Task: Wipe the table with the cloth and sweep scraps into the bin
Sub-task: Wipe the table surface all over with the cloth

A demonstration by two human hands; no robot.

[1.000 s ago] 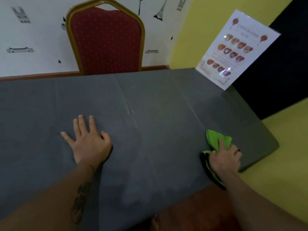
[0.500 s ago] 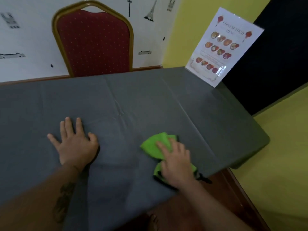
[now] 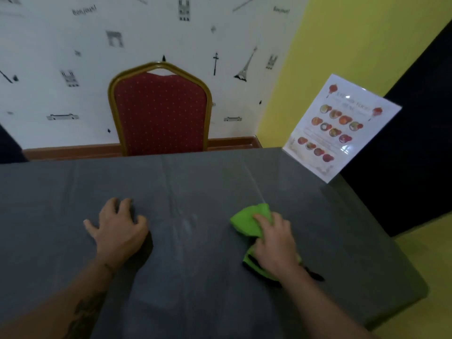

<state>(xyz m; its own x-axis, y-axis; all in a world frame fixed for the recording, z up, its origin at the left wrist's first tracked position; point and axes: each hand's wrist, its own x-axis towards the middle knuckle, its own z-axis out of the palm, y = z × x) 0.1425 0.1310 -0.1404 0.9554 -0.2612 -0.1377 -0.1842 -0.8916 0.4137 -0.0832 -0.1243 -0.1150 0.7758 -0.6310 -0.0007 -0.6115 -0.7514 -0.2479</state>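
Observation:
A bright green cloth (image 3: 249,222) with a dark edge lies bunched on the table (image 3: 195,277), which is covered in dark grey fabric. My right hand (image 3: 275,243) presses down on the cloth, fingers spread over it, right of the table's middle. My left hand (image 3: 117,231) rests on the grey cover to the left, fingers bent, holding nothing. No scraps and no bin are in view.
A red padded chair (image 3: 160,113) with a gold frame stands behind the table's far edge. A laminated menu sheet (image 3: 340,128) stands upright at the far right corner. The table's right edge (image 3: 401,265) drops to a yellow floor.
My right hand has slid the cloth from the table's near right edge toward the middle, then farther from the near edge. My left hand stayed planted, its fingers curling slightly. The camera tilted up.

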